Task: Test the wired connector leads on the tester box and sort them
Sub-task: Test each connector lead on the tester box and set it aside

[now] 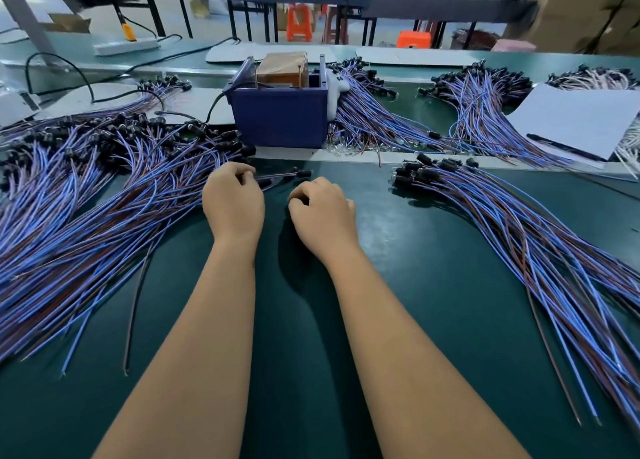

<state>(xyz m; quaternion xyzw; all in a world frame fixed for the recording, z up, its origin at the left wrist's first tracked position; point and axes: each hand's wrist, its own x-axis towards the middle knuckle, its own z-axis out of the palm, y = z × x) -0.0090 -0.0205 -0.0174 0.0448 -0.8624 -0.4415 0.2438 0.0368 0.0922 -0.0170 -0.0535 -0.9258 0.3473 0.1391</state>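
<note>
The blue tester box stands at mid-table with a brown block on top. A big pile of blue-and-brown wired leads with black connectors spreads on the left. A smaller, neater bundle of leads lies on the right. My left hand is at the left pile's edge, fingers curled round a lead whose black connector points right. A little to its right, my right hand rests on the green mat with fingers curled under. Nothing shows in it.
More lead bundles lie behind and to the right of the box. A white sheet with a pen sits at far right, a power strip at back left. Black cables run to the box across the green mat.
</note>
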